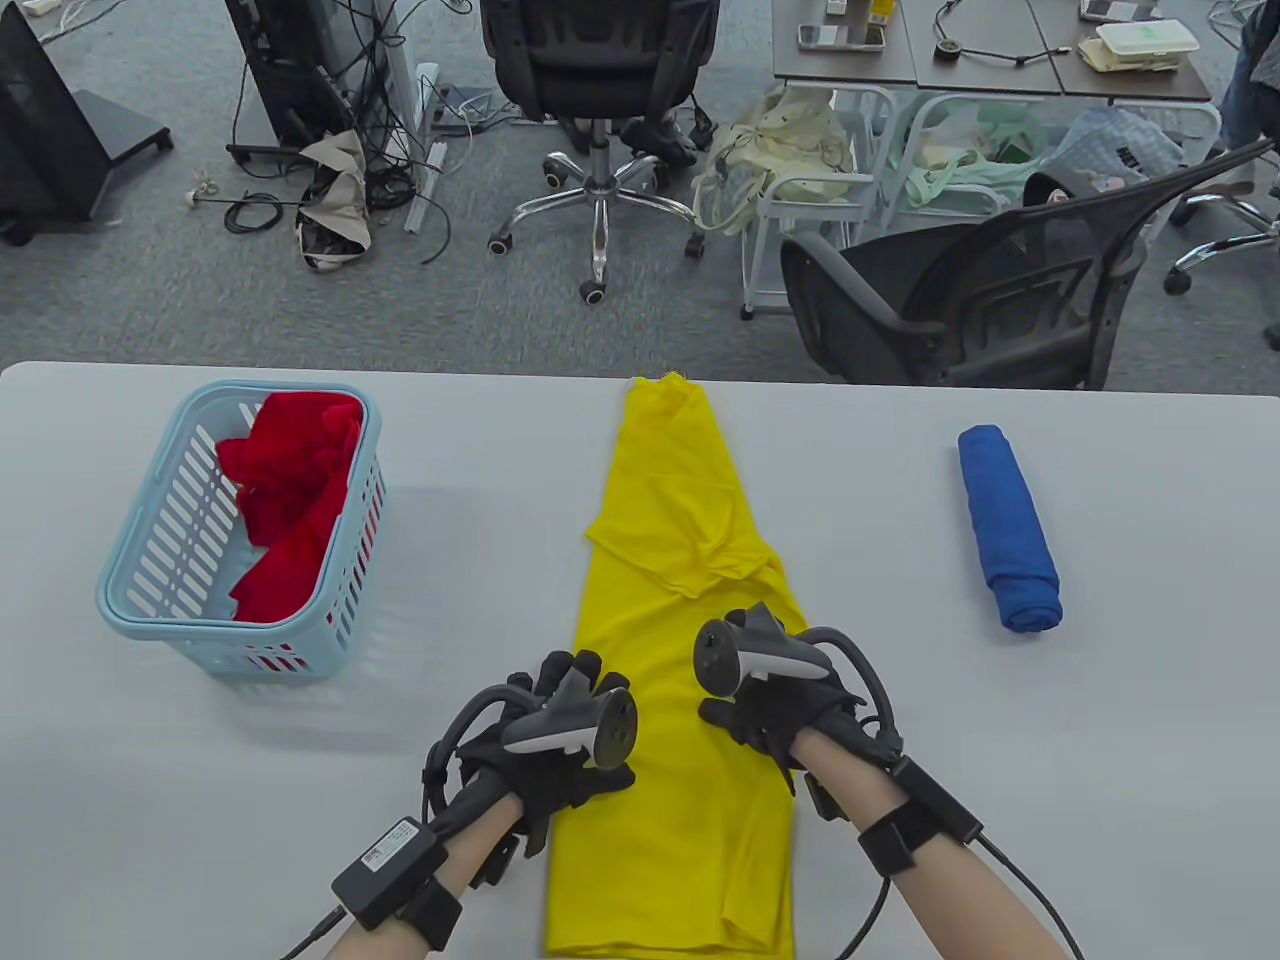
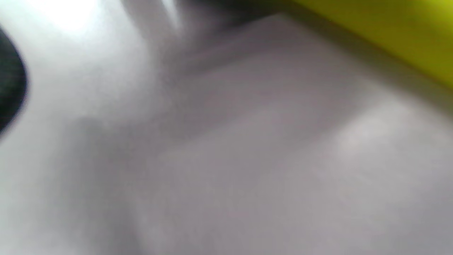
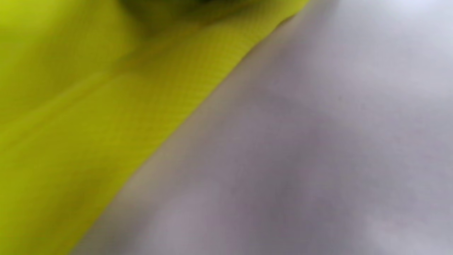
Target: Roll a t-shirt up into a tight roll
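Lying lengthwise mid-table, the folded yellow t-shirt point(image 1: 680, 640) waits unrolled; our left hand point(image 1: 560, 740) and right hand point(image 1: 770, 700) rest on its side edges, finger posture unclear. We should flatten creases, then roll evenly.

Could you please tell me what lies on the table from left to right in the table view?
Blue basket holding red cloth → left hand on the left edge of the yellow t-shirt → right hand on its right edge → rolled blue cloth.
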Tool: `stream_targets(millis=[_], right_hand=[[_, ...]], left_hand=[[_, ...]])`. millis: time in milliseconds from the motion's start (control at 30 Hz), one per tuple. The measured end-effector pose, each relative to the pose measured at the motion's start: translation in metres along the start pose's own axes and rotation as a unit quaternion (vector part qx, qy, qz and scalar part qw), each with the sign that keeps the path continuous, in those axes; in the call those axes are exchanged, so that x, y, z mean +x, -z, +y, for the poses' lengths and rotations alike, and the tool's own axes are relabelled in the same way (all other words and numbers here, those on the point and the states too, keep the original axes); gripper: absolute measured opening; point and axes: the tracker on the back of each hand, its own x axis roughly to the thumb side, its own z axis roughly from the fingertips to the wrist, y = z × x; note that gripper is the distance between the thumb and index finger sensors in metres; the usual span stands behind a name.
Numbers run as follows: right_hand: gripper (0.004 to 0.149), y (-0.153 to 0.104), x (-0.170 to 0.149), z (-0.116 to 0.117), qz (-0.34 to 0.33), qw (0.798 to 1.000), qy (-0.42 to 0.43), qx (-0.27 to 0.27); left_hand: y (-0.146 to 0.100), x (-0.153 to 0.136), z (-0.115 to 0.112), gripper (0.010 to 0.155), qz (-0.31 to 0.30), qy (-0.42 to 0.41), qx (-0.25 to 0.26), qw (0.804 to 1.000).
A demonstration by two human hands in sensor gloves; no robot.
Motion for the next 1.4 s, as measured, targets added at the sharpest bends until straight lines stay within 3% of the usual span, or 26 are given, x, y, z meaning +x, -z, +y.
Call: stream_targets(millis=[233, 367, 467, 533, 667, 800, 900, 1000, 1133, 1333, 1400], right_hand=[[0.075, 0.036, -0.014, -0.029, 0.032, 0.998, 0.049, 0.005], [0.075, 0.044, -0.016, -0.036, 0.039, 0.998, 0.052, 0.005], [0.075, 0.044, -0.017, -0.037, 0.038, 0.998, 0.054, 0.005], [0.073, 0.037, -0.014, -0.035, 0.044, 0.998, 0.05, -0.011], [0.075, -0.014, 0.007, -0.015, 0.009, 0.998, 0.017, -0.055], [0.082, -0.052, 0.02, 0.027, -0.027, 0.998, -0.05, -0.01], [0.086, -0.046, 0.01, 0.038, -0.025, 0.998, -0.051, 0.0], [0.087, -0.031, -0.011, 0.031, -0.044, 0.999, 0.025, 0.003], [0.089, -0.023, -0.031, 0.018, -0.042, 0.998, 0.056, 0.003], [0.083, -0.044, -0.048, 0.009, 0.068, 0.997, 0.015, -0.027], [0.081, -0.053, -0.033, 0.01, 0.038, 0.998, 0.016, -0.051]], left_hand=[[0.026, -0.025, 0.025, 0.078, 0.043, -0.02, -0.01, 0.999], [0.001, -0.011, 0.016, 0.078, 0.015, 0.002, 0.017, 1.0], [-0.02, 0.006, -0.005, 0.082, -0.037, 0.006, 0.008, 0.999], [-0.024, 0.012, -0.019, 0.083, -0.035, 0.025, -0.002, 0.999], [-0.024, 0.009, -0.027, 0.084, -0.041, 0.008, 0.003, 0.999], [-0.022, 0.01, -0.025, 0.085, -0.039, 0.024, -0.006, 0.999], [-0.019, 0.012, -0.023, 0.085, -0.04, 0.016, -0.008, 0.999], [-0.015, 0.014, -0.021, 0.085, -0.034, 0.01, -0.012, 0.999], [-0.009, 0.017, -0.017, 0.085, -0.03, 0.003, -0.013, 0.999], [-0.007, 0.018, -0.018, 0.085, -0.027, 0.006, -0.015, 0.999], [-0.008, 0.018, -0.018, 0.085, -0.027, 0.007, -0.017, 0.999]])
